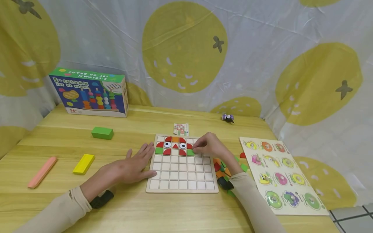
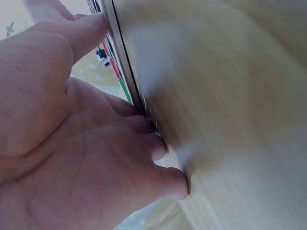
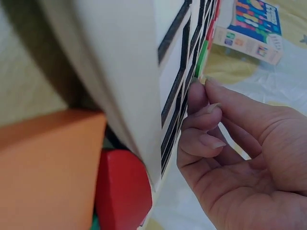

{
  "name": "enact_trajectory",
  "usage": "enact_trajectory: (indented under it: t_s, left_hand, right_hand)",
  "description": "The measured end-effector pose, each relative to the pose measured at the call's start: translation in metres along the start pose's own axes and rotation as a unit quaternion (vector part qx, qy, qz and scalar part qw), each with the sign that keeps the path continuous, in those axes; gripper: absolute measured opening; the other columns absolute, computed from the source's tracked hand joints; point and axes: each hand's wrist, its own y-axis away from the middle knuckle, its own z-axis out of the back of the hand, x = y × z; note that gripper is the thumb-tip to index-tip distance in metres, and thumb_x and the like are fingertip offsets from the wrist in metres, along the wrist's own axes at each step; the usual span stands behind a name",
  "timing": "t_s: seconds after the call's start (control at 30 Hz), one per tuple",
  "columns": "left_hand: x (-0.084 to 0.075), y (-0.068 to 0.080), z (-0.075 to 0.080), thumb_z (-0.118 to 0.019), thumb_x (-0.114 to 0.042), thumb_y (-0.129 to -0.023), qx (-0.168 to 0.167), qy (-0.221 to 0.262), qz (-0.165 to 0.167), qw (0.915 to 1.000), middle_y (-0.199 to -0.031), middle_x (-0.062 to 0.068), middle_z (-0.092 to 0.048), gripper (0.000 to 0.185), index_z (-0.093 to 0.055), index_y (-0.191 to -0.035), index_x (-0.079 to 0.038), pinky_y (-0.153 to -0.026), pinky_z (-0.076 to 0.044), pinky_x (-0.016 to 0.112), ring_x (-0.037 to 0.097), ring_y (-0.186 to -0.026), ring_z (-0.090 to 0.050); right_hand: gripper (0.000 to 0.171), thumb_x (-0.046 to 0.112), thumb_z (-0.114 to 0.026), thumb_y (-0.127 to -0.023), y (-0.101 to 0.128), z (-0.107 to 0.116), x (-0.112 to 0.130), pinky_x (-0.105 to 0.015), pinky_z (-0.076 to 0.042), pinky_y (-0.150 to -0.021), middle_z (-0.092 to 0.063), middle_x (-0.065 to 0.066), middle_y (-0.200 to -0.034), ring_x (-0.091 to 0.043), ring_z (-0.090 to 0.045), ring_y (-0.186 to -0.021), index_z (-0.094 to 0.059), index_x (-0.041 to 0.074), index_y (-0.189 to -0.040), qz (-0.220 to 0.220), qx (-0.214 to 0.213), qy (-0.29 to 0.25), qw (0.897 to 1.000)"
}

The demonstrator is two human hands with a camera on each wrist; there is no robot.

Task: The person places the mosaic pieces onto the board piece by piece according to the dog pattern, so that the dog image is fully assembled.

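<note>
A wooden grid board (image 1: 178,185) lies on the table with red, orange and green tiles and two eye tiles in its upper rows. My left hand (image 1: 128,170) rests along the board's left edge, fingers spread and thumb at the lower left rim. In the left wrist view, the fingertips (image 2: 175,184) touch the board's side and the table. My right hand (image 1: 210,147) reaches over the upper right cells. Its thumb and index finger (image 3: 240,103) pinch at a green square tile (image 1: 190,152) in the third row; their exact contact is partly hidden.
Loose coloured tiles (image 1: 220,173) lie right of the board, beside a fruit puzzle board (image 1: 262,202). A pattern card (image 1: 181,129) lies behind the grid. Left are green (image 1: 102,133), yellow (image 1: 83,164) and pink (image 1: 42,172) blocks and a bead-set box (image 1: 90,94). A small dark striped object (image 1: 228,118) sits at the back.
</note>
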Motion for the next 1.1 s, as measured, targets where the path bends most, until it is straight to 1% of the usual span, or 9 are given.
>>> enact_trajectory:
  t_s: [0.1, 0.17, 0.33, 0.37, 0.47, 0.63, 0.8, 0.97, 1.1]
  left_hand:
    - [-0.002, 0.001, 0.001, -0.06, -0.052, -0.109, 0.003, -0.002, 0.002, 1.0, -0.179, 0.027, 0.001, 0.098, -0.012, -0.169, 0.008, -0.119, 0.005, 0.083, 0.048, -0.165, 0.004]
    - [0.001, -0.001, -0.001, -0.062, -0.051, -0.108, 0.001, -0.001, -0.001, 1.0, -0.178, 0.028, 0.001, 0.099, -0.012, -0.169, 0.009, -0.118, 0.006, 0.083, 0.049, -0.164, 0.004]
    - [0.005, -0.002, -0.003, -0.06, -0.056, -0.107, -0.001, 0.001, -0.007, 1.0, -0.179, 0.027, 0.0, 0.101, -0.012, -0.169, 0.008, -0.119, 0.005, 0.082, 0.048, -0.165, 0.003]
    - [0.003, -0.001, -0.002, -0.059, -0.056, -0.108, -0.001, 0.002, -0.006, 1.0, -0.179, 0.027, 0.0, 0.101, -0.011, -0.169, 0.008, -0.119, 0.004, 0.082, 0.048, -0.165, 0.002]
    - [0.003, -0.001, -0.002, -0.06, -0.056, -0.107, -0.002, 0.0, -0.008, 1.0, -0.179, 0.026, 0.0, 0.101, -0.012, -0.169, 0.008, -0.119, 0.004, 0.082, 0.048, -0.165, 0.002]
    - [0.003, 0.002, -0.001, -0.059, -0.055, -0.108, -0.005, -0.004, -0.004, 1.0, -0.179, 0.027, 0.0, 0.1, -0.011, -0.169, 0.008, -0.119, 0.003, 0.082, 0.048, -0.165, 0.001]
    - [0.012, 0.001, -0.005, -0.055, -0.063, -0.107, -0.015, -0.003, -0.015, 0.9998, -0.179, 0.025, 0.001, 0.103, -0.011, -0.17, 0.006, -0.118, 0.004, 0.083, 0.047, -0.165, 0.002]
    - [0.02, -0.004, -0.009, -0.054, -0.067, -0.106, -0.02, -0.003, -0.023, 0.9995, -0.18, 0.023, 0.002, 0.106, -0.011, -0.171, 0.004, -0.117, 0.005, 0.084, 0.047, -0.165, 0.003]
    - [0.017, -0.004, -0.007, -0.056, -0.066, -0.105, -0.016, 0.002, -0.025, 0.9995, -0.18, 0.024, 0.002, 0.106, -0.011, -0.171, 0.004, -0.117, 0.005, 0.084, 0.048, -0.165, 0.003]
  right_hand:
    - [0.007, 0.008, -0.082, -0.097, 0.002, 0.004, -0.002, -0.027, -0.057, -0.074, -0.082, -0.004, -0.095, -0.012, -0.069, -0.081, -0.086, 0.005, -0.1, 0.008, 0.002, -0.004, 1.0]
    - [0.007, 0.009, -0.082, -0.097, 0.004, 0.009, -0.004, -0.028, -0.057, -0.074, -0.082, -0.004, -0.098, -0.013, -0.07, -0.082, -0.086, 0.005, -0.101, 0.023, 0.0, -0.004, 1.0]
    - [0.008, 0.008, -0.082, -0.097, 0.018, 0.027, -0.017, -0.028, -0.059, -0.077, -0.082, -0.007, -0.102, -0.016, -0.07, -0.083, -0.085, 0.004, -0.102, 0.056, 0.005, -0.003, 0.998]
    - [0.008, 0.008, -0.082, -0.096, 0.021, 0.031, -0.021, -0.028, -0.059, -0.078, -0.081, -0.007, -0.101, -0.017, -0.07, -0.082, -0.085, 0.003, -0.102, 0.058, 0.01, -0.004, 0.998]
    - [0.008, 0.007, -0.082, -0.096, 0.032, 0.04, -0.031, -0.028, -0.06, -0.076, -0.08, -0.005, -0.096, -0.017, -0.071, -0.08, -0.084, 0.002, -0.102, 0.056, 0.029, -0.009, 0.998]
    - [0.01, 0.004, -0.084, -0.093, 0.042, 0.046, -0.044, -0.027, -0.059, -0.073, -0.078, -0.006, -0.09, -0.019, -0.069, -0.079, -0.082, 0.001, -0.103, 0.059, 0.088, -0.036, 0.994]
    - [0.016, 0.002, -0.089, -0.088, 0.047, 0.047, -0.046, -0.024, -0.054, -0.067, -0.074, -0.007, -0.083, -0.017, -0.063, -0.074, -0.08, -0.002, -0.1, 0.039, 0.135, -0.062, 0.988]
    - [0.017, -0.001, -0.089, -0.086, 0.05, 0.047, -0.047, -0.021, -0.048, -0.063, -0.069, -0.004, -0.08, -0.015, -0.056, -0.071, -0.078, -0.004, -0.098, 0.017, 0.156, -0.064, 0.985]
    - [0.018, -0.003, -0.09, -0.084, 0.052, 0.046, -0.05, -0.021, -0.045, -0.059, -0.068, -0.003, -0.077, -0.014, -0.052, -0.067, -0.077, -0.003, -0.097, 0.005, 0.152, -0.058, 0.987]
